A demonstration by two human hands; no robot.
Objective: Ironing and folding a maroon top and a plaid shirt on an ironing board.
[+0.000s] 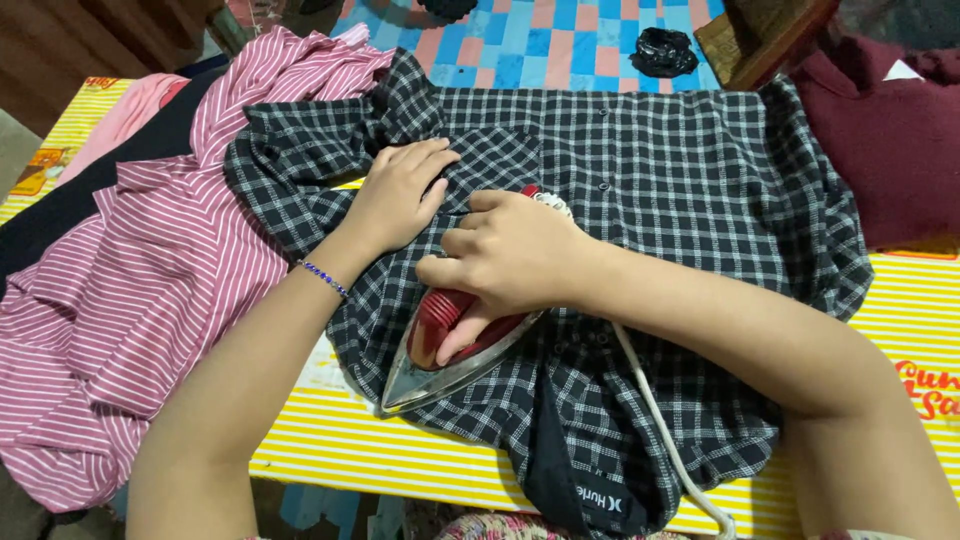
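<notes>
- Our right hand covers the handle of the red iron, so we cannot see the grip itself.
- The iron's white cord runs off the bottom edge.
- The maroon garment is cut off at the right edge.
- The pink striped shirt runs past the left and bottom edges.
- Two black objects on the checked floor are too small to identify.
- Both forearms leave the frame below.

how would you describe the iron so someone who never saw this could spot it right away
Start at the yellow striped ironing surface, then find the black and white checked shirt spread across its middle. On it sits the red-handled iron with a shiny metal soleplate, under the right hand. It is the only hard, gleaming thing among the cloth, trailing a white cord.
</notes>
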